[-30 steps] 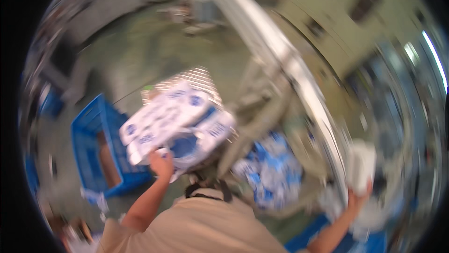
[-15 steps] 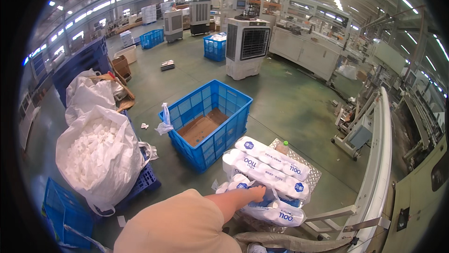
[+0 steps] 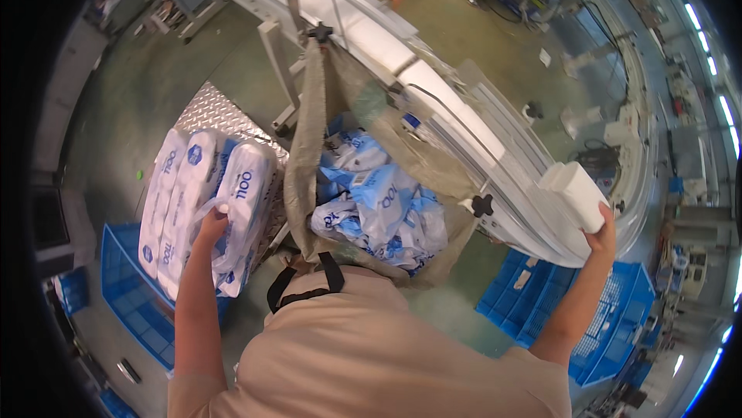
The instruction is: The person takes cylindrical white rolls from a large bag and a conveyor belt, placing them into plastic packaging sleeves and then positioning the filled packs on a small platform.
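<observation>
Film pinched by left hand, sack of wrappers to its right, white roll gripped by right hand, long axis slanted forward-left.

The bundle is plain white, the packs white with blue print, the cloth khaki.

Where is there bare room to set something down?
Bare floor lies between the sack and the right-hand blue crates; the far corner of the metal plate is bare. Crowded: the plate's near part, under wrapped roll packs, and the sack, holding packaging.
</observation>
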Demonstrator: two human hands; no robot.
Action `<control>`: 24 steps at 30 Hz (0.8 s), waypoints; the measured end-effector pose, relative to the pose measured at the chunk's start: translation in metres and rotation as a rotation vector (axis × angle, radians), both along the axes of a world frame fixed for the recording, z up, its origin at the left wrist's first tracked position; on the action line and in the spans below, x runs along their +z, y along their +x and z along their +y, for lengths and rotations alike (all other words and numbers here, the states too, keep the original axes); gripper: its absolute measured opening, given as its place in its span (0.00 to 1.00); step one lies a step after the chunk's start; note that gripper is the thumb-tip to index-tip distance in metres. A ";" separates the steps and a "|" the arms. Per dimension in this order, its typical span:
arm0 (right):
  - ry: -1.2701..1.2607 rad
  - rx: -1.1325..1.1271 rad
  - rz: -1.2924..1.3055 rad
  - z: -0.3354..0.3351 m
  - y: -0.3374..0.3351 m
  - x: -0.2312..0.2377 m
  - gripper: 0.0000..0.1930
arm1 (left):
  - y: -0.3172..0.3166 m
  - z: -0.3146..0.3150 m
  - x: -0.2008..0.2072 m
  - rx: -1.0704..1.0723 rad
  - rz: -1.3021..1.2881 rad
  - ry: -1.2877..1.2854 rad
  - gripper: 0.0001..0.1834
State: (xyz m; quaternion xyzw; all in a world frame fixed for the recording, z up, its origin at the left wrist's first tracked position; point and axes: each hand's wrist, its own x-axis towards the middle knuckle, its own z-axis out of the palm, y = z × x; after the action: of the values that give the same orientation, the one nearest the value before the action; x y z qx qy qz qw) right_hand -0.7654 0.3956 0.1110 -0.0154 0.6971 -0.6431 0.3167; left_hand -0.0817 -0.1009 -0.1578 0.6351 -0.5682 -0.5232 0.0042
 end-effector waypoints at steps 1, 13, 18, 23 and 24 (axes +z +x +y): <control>-0.004 0.028 -0.025 -0.003 -0.001 -0.004 0.25 | 0.025 -0.009 -0.024 -0.052 0.004 -0.021 0.27; -0.096 0.416 -0.112 -0.092 0.037 -0.041 0.31 | -0.006 0.012 0.052 0.068 0.253 0.382 0.38; 0.110 0.264 -0.110 -0.046 0.024 -0.021 0.31 | -0.008 0.019 0.029 0.080 0.142 0.232 0.40; 0.911 0.299 0.040 -0.094 0.035 -0.044 0.31 | 0.013 0.020 -0.011 0.176 0.526 0.128 0.33; 1.149 0.408 0.560 -0.094 0.035 -0.058 0.29 | 0.008 0.019 0.000 0.114 0.467 0.130 0.31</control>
State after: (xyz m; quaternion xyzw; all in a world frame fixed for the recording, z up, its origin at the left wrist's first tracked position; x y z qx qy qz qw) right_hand -0.7301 0.3016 0.0533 -0.1420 0.9676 -0.0689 0.1969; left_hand -0.0734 -0.0821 -0.1575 0.5270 -0.4801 -0.6902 0.1239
